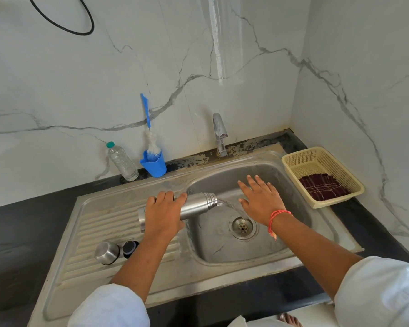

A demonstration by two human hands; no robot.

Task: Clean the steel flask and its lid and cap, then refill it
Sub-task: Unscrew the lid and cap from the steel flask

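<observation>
Your left hand [162, 214] is covering the middle of the one steel flask [198, 204], its grip clenching it sideways, mouth pointing toward 3 o'clock, water pouring into the sink [222, 251]. Your right hand [261, 199] is hovering released. One steel cap [106, 252] and one black lid [130, 249] are lying at 7 o'clock.

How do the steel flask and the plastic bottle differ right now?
The steel flask is opaque metal, tipped sideways in the left hand, uncapped and pouring water into the sink. The plastic bottle is clear, leans against the wall untouched, and keeps its green cap on. Both are slim cylinders.
</observation>
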